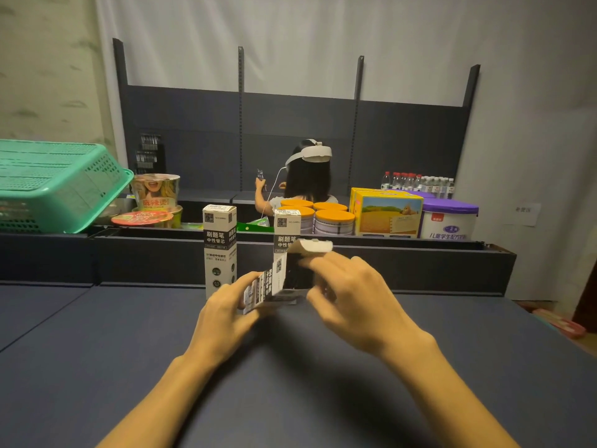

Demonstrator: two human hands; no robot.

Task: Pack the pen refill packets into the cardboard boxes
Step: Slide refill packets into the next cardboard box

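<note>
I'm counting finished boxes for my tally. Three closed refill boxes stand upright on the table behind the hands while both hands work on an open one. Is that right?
Not quite: the head view shows two closed boxes standing upright, one on the left and another behind the open box. The rest holds: the left hand and right hand both work on the open box.

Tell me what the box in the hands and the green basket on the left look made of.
Held box: thin printed cardboard, apparently matte; its open flap shows a plain pale inside. Green basket: moulded plastic, slightly glossy, with a perforated grid wall.
</note>
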